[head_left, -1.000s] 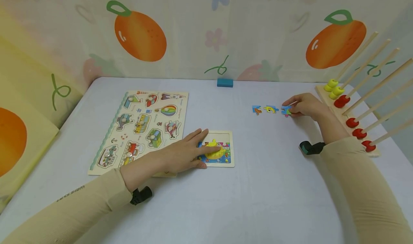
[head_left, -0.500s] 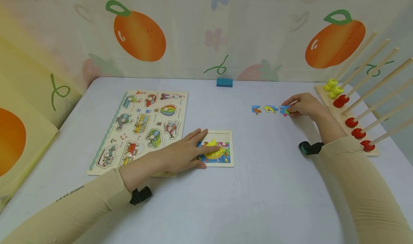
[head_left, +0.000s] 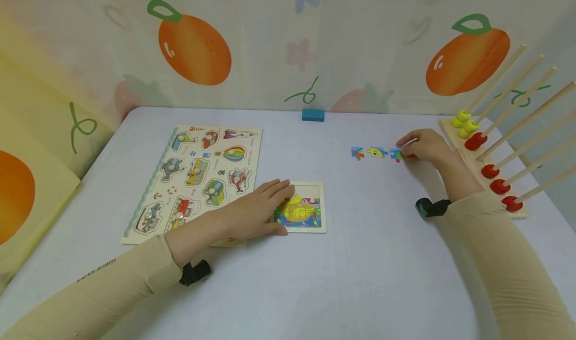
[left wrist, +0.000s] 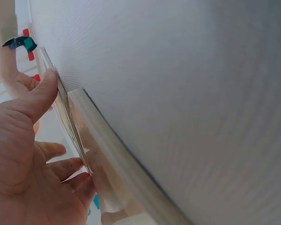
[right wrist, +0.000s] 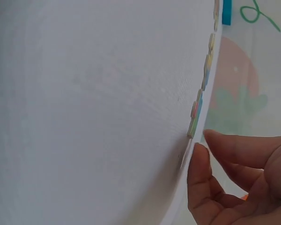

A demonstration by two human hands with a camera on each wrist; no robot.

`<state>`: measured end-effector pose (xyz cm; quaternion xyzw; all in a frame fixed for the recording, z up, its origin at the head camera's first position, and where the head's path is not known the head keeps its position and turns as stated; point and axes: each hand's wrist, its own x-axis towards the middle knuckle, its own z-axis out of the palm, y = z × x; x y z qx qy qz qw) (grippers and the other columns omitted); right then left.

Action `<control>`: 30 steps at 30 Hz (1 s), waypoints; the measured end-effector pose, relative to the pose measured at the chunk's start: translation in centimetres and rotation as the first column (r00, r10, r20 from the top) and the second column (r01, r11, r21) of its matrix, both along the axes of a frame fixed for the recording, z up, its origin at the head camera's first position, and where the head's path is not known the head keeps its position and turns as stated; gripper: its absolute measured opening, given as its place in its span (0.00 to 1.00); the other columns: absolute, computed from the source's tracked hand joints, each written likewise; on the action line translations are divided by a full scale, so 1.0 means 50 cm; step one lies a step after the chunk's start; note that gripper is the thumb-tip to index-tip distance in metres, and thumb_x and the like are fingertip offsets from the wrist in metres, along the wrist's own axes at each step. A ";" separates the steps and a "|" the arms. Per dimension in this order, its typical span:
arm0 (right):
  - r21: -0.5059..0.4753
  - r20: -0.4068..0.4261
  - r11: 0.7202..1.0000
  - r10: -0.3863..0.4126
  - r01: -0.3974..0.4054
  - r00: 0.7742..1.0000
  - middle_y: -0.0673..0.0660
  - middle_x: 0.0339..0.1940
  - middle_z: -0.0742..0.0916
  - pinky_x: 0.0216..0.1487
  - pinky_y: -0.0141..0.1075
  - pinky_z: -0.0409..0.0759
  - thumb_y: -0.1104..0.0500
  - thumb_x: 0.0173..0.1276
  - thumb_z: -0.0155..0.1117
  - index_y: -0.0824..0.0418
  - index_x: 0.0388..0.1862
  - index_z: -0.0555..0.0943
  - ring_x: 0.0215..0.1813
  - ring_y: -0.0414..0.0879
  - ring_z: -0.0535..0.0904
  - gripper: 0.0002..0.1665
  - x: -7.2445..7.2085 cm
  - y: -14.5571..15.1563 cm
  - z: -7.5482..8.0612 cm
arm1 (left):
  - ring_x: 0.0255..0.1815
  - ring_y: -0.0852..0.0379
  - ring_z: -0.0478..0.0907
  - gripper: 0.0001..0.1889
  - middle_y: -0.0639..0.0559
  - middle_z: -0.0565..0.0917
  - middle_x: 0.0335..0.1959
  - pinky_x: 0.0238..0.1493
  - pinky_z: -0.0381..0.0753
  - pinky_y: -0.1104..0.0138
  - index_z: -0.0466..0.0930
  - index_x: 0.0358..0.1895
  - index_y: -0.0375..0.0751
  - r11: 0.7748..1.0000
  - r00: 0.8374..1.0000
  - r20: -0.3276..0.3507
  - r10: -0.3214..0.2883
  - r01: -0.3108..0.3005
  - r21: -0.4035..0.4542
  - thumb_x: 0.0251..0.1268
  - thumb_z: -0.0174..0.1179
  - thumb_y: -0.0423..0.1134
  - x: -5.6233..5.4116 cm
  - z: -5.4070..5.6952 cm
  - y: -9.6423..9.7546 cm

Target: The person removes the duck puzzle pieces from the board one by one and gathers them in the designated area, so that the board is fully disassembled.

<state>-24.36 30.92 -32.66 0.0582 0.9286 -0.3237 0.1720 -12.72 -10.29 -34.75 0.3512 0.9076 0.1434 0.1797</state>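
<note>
My left hand (head_left: 254, 207) lies at the left side of a small jigsaw tray (head_left: 323, 207), its fingers extended over the upper left corner and its thumb by the lower edge. Inside the tray, a yellow duck picture (head_left: 299, 210) is partly assembled, with bare wood along the top. Three loose jigsaw pieces lie in a row on the table: a left one (head_left: 357, 153), a middle one with yellow (head_left: 377, 152) and a right one (head_left: 395, 154). Beside the right piece, my right hand (head_left: 425, 146) has thumb and index finger bent; the right wrist view shows the fingertips just off its end.
A peg puzzle board (head_left: 225, 190) with vehicle pictures lies left of the tray, partly under my left arm. A wooden bead rack (head_left: 470, 155) with tall rods stands along the right edge. At the back sits a blue block (head_left: 313, 115), near the patterned curtain.
My left index finger has drawn back off the duck picture, uncovering it. My right fingertips have slid slightly right, off the right jigsaw piece, which now shows more and lies a little further left.
</note>
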 end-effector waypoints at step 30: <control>-0.080 -0.159 0.931 0.340 -0.356 0.927 0.56 0.38 0.84 0.39 0.32 0.80 0.62 0.69 0.59 0.61 0.49 0.84 0.34 0.47 0.81 0.12 0.098 -0.260 0.009 | 0.83 0.43 0.43 0.56 0.39 0.45 0.82 0.82 0.52 0.52 0.48 0.78 0.30 0.997 0.996 0.059 0.065 -0.067 0.031 0.57 0.69 0.59 -0.009 -0.001 0.000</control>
